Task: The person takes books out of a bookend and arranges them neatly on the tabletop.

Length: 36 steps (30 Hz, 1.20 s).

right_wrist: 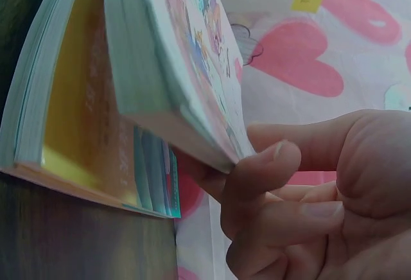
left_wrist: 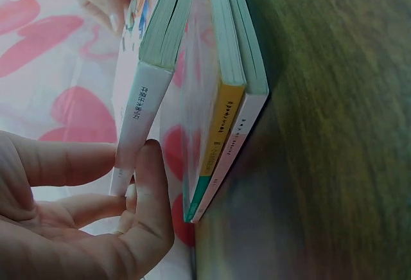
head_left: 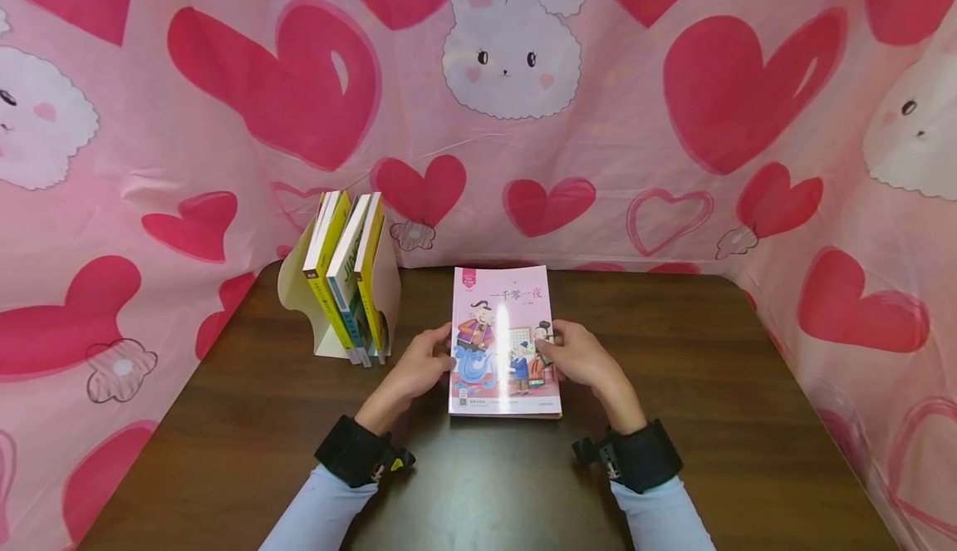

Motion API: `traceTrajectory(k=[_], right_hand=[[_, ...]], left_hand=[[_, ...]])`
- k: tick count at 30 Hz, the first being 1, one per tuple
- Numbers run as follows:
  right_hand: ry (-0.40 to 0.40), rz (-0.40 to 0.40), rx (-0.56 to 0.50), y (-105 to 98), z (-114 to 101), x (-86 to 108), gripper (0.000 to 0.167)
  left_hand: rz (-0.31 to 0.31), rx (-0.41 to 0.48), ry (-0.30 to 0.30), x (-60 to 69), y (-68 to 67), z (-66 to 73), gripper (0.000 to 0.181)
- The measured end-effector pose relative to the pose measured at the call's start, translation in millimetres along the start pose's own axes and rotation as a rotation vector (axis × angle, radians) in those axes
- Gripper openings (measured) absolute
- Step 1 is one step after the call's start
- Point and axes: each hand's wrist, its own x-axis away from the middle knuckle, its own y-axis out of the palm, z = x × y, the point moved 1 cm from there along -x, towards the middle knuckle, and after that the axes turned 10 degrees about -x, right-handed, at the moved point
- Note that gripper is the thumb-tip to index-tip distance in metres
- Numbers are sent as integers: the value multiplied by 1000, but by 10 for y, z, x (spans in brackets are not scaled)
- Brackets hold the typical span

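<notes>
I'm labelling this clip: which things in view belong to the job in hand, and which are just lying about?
Belong to the job:
pink book, held by the left hand and right hand
two books beneath it, probably

Apparently not in use now:
pale holder
upright books in it
heart-print cloth, just a backdrop

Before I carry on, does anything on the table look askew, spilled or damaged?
Nothing looks spilled or damaged. The pink book shows a gap above the two books beneath, but the left hand and right hand hold it, which likely explains that.
</notes>
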Motion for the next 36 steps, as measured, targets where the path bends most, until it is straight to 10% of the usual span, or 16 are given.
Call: traceTrajectory(k=[36], right_hand=[[71, -6, 111, -13, 67, -64, 44]], left_hand=[[-5, -179, -25, -147, 179, -65, 63]])
